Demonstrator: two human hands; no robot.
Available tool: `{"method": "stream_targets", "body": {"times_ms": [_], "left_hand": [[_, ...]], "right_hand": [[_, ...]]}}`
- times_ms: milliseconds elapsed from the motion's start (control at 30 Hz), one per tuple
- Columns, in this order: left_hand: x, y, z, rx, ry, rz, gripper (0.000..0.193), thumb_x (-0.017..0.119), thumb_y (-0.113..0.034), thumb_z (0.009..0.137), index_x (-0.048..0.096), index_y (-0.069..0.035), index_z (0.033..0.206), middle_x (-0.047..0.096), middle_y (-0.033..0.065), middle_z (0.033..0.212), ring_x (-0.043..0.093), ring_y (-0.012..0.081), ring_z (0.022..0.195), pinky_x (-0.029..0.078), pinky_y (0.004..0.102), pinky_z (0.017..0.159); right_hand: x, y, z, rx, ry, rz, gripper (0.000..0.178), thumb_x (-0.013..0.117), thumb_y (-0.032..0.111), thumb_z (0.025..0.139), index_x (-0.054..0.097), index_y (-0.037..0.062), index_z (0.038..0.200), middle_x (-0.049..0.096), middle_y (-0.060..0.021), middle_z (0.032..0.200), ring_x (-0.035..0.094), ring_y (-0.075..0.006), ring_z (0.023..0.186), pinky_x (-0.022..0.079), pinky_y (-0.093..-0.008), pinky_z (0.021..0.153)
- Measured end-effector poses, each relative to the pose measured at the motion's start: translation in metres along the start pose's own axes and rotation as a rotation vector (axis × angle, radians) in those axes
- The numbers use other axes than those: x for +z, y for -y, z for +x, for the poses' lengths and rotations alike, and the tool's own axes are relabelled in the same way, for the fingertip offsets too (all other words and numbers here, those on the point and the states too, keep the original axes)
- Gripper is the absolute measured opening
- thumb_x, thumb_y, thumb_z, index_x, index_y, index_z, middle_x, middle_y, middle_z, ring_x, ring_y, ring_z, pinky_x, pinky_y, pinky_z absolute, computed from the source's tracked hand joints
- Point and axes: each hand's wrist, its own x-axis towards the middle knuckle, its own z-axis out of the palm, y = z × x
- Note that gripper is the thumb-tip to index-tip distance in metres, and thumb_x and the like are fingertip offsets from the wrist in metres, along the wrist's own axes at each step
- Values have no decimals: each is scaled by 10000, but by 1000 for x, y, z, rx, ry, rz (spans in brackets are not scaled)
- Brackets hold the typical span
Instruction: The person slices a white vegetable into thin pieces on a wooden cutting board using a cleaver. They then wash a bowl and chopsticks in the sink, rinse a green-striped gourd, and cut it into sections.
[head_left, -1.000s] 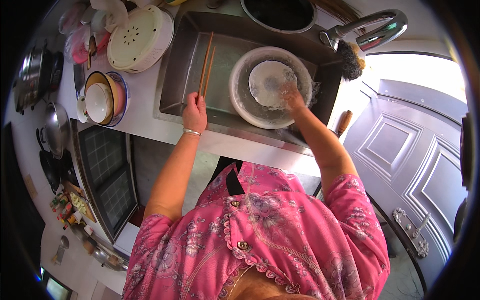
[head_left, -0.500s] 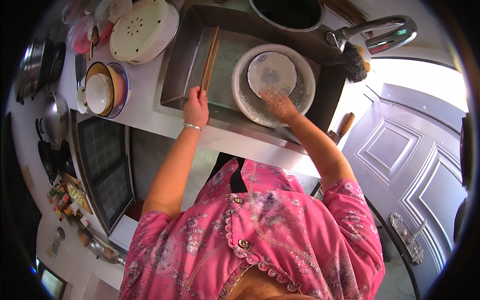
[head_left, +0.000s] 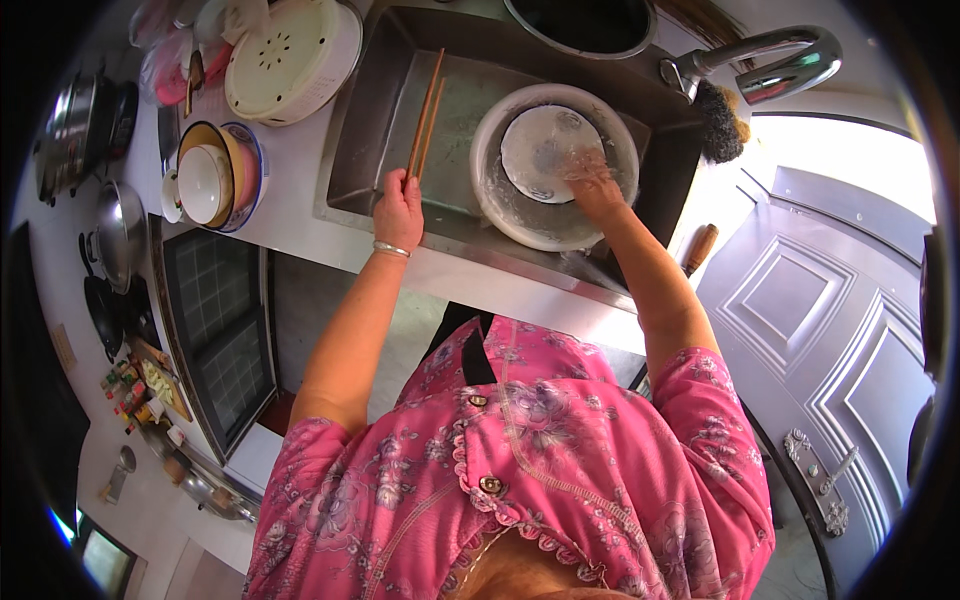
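Bright kitchen corner, with a silvery panelled door (head_left: 790, 275) at right and a white tabletop (head_left: 298, 170) around a rectangular, dull steel sink (head_left: 465, 95). Toward the right side of the sink, a pale, thick-rimmed round basin (head_left: 482, 200); within it, a white round plate (head_left: 535, 150) with faint grey motifs and a thin dark line along part of its edge. Just ahead and to the left of the right hand (head_left: 597, 190), that plate; well to the right of the left hand (head_left: 398, 208), so far nearer to the right. Right hand loosely extended over the plate's right side, blurred; impossible to tell light touch from actual grip. Left hand closed around the near ends of two slim brown chopsticks (head_left: 426, 125), apparently wooden, long axis running forward with a slight rightward lean, left of the basin. Beyond, a glossy curved chrome tap (head_left: 790, 82) above a dark, bristly brush (head_left: 722, 130); at left, smooth nested bowls (head_left: 207, 185) and a perforated cream-coloured steamer (head_left: 285, 60).
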Motion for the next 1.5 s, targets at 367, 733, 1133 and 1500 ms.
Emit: {"method": "stream_targets", "body": {"times_ms": [367,733,1133,1500], "left_hand": [[2,8,-1,52,-26,52,199,482,-205,958,460,-36,1062,594,93,702,605,244,629,482,360,595],[1,3,-2,77,-41,38,204,483,-210,962,460,-30,1056,586,90,695,602,230,622,483,344,593],[1,2,-1,14,-6,60,217,499,-221,952,473,-33,1057,609,113,720,621,275,652,489,377,606],[4,-1,-1,29,-21,44,229,502,-229,949,483,-36,1070,619,136,726,625,333,682,486,415,598]], "right_hand": [[-4,2,1,-27,145,148,408,430,173,909,458,134,1315,431,-93,1397,384,-276,1300,250,-412,1119],[-41,-8,14,1,188,270,652,551,49,766,373,85,1393,277,-105,1497,292,-334,1358,226,-391,1127],[-57,26,17,150,321,165,680,588,175,771,344,50,1393,347,-191,1441,326,-294,1348,191,-422,1134],[11,30,-16,91,232,234,322,527,182,859,601,159,1171,495,-77,1350,389,-242,1306,139,-532,1112]]}}
